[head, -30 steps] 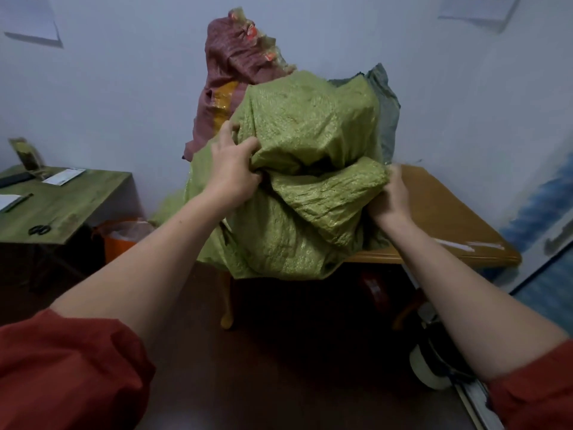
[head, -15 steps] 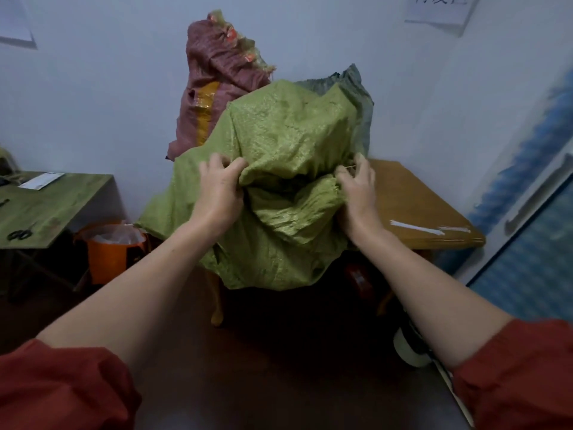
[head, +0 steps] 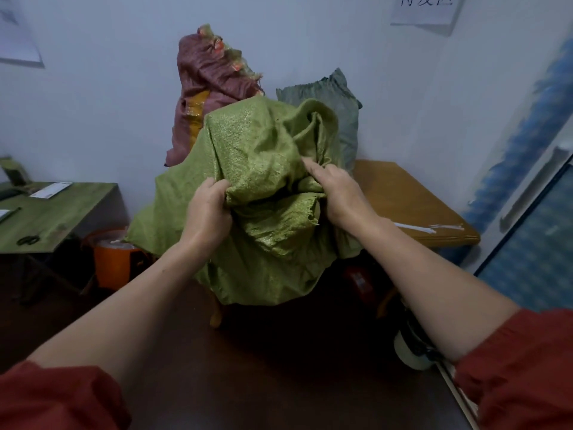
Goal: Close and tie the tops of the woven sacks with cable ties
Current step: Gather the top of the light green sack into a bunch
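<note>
Green sack (head: 263,156), draped over the worktop (head: 403,193) edge, top half gathered and untied: left hand (head: 209,212) grips bunched fabric, right hand (head: 338,193) digs into folds, hold unclear; cable ties (head: 431,228) right of sack, unused.

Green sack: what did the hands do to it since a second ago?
The right hand slid in from the right side of the green sack toward its middle and now lies on the bunched folds. The left hand keeps gripping the cloth, a bit lower. The sack stays on the table; the white cable ties lie untouched.
</note>
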